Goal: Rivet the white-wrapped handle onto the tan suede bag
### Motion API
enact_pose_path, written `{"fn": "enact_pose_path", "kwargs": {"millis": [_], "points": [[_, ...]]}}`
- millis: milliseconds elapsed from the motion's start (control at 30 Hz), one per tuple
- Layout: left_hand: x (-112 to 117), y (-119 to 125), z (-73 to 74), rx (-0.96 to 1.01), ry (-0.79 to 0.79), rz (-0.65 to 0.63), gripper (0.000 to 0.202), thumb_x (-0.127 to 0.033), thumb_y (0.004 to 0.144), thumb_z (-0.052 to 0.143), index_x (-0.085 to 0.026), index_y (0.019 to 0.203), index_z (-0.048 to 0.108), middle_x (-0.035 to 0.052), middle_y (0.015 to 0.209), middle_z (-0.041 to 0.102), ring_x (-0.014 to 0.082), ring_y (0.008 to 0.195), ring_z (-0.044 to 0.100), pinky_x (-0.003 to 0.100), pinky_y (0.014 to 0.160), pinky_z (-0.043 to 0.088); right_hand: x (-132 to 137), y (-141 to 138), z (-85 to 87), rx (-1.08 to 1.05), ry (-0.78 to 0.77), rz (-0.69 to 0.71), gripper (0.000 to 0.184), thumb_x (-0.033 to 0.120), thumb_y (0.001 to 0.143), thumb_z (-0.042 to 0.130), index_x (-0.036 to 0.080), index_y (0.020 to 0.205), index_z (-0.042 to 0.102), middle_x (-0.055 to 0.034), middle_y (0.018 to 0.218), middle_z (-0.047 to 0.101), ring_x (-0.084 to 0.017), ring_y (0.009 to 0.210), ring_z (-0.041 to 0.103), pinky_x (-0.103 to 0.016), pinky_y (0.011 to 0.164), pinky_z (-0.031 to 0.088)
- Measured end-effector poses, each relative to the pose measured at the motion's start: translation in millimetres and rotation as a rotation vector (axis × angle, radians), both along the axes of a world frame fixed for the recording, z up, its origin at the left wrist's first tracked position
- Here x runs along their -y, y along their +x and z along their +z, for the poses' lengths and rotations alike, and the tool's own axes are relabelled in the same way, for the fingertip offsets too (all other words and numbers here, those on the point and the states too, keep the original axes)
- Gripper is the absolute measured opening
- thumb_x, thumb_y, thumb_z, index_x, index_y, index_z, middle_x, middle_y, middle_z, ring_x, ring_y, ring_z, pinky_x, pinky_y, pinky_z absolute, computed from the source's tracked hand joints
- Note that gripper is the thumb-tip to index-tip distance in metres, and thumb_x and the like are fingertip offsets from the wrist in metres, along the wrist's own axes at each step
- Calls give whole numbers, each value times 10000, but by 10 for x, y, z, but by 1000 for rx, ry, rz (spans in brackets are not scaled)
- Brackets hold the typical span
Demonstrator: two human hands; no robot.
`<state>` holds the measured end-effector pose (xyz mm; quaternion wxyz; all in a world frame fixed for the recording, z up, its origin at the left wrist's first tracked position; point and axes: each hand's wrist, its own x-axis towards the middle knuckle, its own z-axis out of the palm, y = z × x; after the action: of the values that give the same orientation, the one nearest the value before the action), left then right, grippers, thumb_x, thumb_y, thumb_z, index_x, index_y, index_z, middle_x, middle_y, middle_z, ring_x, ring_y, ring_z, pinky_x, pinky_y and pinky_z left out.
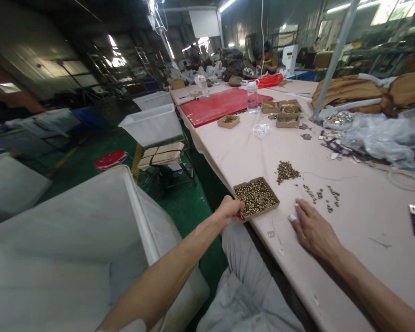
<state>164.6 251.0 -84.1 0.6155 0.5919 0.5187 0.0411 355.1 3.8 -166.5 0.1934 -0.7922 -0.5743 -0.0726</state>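
My left hand (231,209) grips the near left corner of a shallow cardboard box (278,201), fingers closed on its wall. Small round brass-coloured metal pieces (256,196) fill the box, which sits at the table's near edge. To its right, my right hand (311,223) lies on the pink tabletop, fingers stretched forward, with white wraps on the thumb and a fingertip. Just beyond those fingers are loose metal pieces (320,193) in short rows. A heap of similar pieces (286,171) lies farther back.
A large white bin (131,216) stands at my left. Farther along the table (228,157) are small cardboard boxes (287,121), a water bottle (252,97) and a red sheet (214,107). Plastic bags (383,136) and a metal pole (335,60) are at right. A person (269,60) sits beyond.
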Motion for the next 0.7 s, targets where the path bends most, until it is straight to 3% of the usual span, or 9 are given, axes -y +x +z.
{"fn": "enact_pose_path", "kwargs": {"millis": [200, 300, 367, 500, 700], "points": [[24, -67, 72, 88, -180, -37, 140, -102, 523, 591, -120, 662, 600, 82, 632, 686, 205, 547, 664, 367, 562, 630, 133, 24, 142, -50, -65, 76, 644, 409, 1053, 430, 86, 1603, 339, -191, 1704, 227, -351, 1580, 210, -550, 1259, 323], [42, -82, 58, 134, -191, -54, 167, -135, 513, 599, -115, 678, 621, 93, 678, 709, 210, 560, 671, 363, 552, 624, 156, 134, 151, -78, -71, 102, 684, 383, 1064, 392, 79, 1650, 213, -194, 1710, 200, -325, 1582, 211, -529, 1264, 322], [44, -89, 40, 158, -175, -58, 176, -150, 515, 608, -109, 685, 632, 94, 689, 712, 209, 557, 668, 364, 549, 620, 123, 208, 151, -89, -81, 110, 675, 374, 1066, 377, 71, 1648, 220, -196, 1709, 199, -321, 1582, 212, -527, 1269, 315], [37, -107, 8, 181, -145, -61, 166, -158, 522, 615, -104, 677, 640, 102, 692, 714, 214, 554, 666, 365, 534, 610, -76, 277, 205, -109, -120, 94, 674, 413, 1079, 344, -5, 1606, 297, -238, 1697, 204, -330, 1587, 187, -509, 1288, 269], [63, -117, -42, 195, -93, -43, 144, -150, 523, 594, -111, 656, 633, 94, 658, 701, 206, 523, 646, 345, 495, 588, -630, 272, 259, -161, -149, 20, 704, 460, 1095, 241, -36, 1592, 298, -256, 1691, 204, -320, 1592, 172, -488, 1292, 242]]}}
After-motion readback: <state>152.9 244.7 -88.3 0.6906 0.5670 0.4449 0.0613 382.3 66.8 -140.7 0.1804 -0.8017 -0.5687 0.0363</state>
